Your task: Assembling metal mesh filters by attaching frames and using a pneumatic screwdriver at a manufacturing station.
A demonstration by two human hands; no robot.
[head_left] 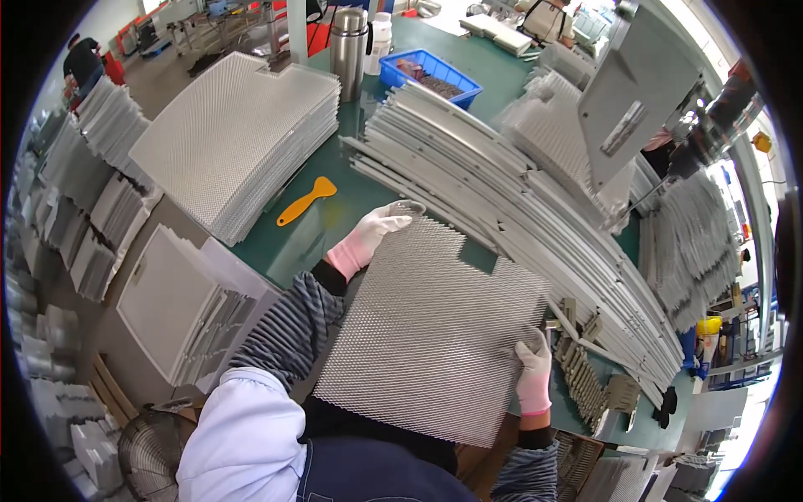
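Note:
A silver expanded-metal mesh sheet (427, 326) with a rectangular notch in its far edge is held tilted in front of my body. My left hand (381, 233), in a white glove with a pink cuff, is closed on the sheet's far left corner. My right hand (534, 375), gloved the same way, grips the right edge, its fingertips partly hidden by the sheet. Left of my left hand, a yellow-orange scraper (307, 201) lies on the green table (276, 243). Just beyond the sheet runs a pile of long grey metal strips (502, 192).
A tall stack of mesh sheets (234, 125) stands at the far left. Behind are a steel thermos (349, 54) and a blue basket (391, 74). A power drill (711, 134) hangs at the right near a grey metal plate (631, 100). Metal brackets (581, 376) lie beside my right hand.

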